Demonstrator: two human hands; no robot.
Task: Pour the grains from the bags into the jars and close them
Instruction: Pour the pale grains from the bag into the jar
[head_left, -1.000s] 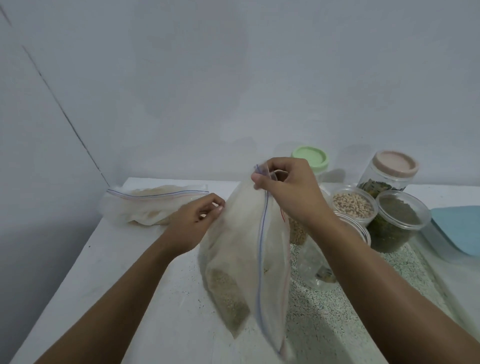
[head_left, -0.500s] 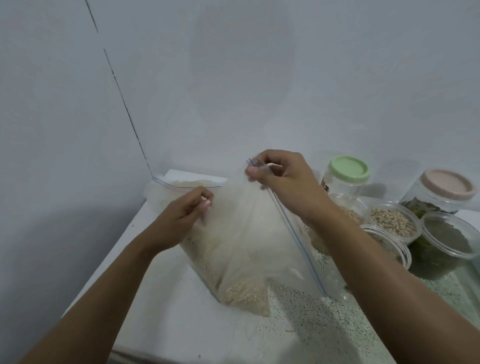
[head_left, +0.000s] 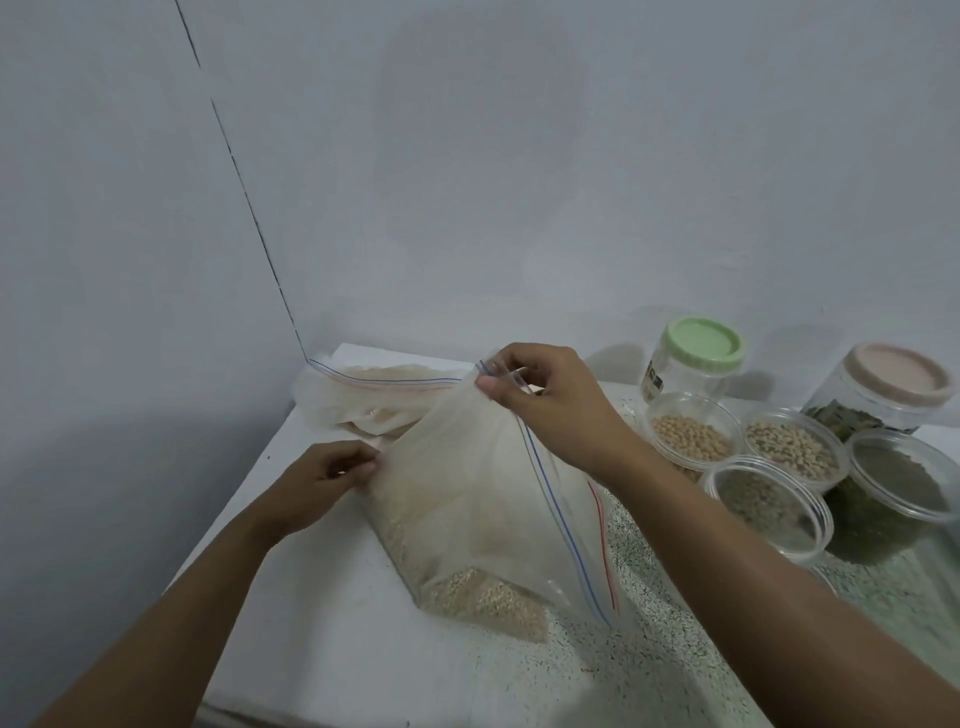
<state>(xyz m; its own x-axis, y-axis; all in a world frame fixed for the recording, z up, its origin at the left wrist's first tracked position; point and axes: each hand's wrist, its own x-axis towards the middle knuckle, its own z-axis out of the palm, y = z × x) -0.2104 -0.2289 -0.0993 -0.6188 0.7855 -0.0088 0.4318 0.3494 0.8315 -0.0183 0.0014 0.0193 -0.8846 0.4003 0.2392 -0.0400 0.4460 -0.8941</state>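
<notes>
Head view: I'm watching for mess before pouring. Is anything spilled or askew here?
No spill shows. The bag held by the left hand and right hand is tipped sideways, its zip strips parted toward the counter, near the grains. Counter specks look like pattern.

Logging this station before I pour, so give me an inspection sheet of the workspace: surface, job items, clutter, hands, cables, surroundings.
Surface: white tabletop, speckled towards the right.
Job's things: clear zip bag of pale grains held up, grains pooled at its bottom; second clear zip bag lying at the back corner; four open clear plastic jars, each with some contents; green-lidded clear jar and pink-lidded clear jar, closed.
Clutter: nothing seen.
Hands: left hand pinches the held bag's side; right hand pinches its zip corner.
Cables: nothing seen.
Surroundings: plain grey walls meeting in a corner.
</notes>
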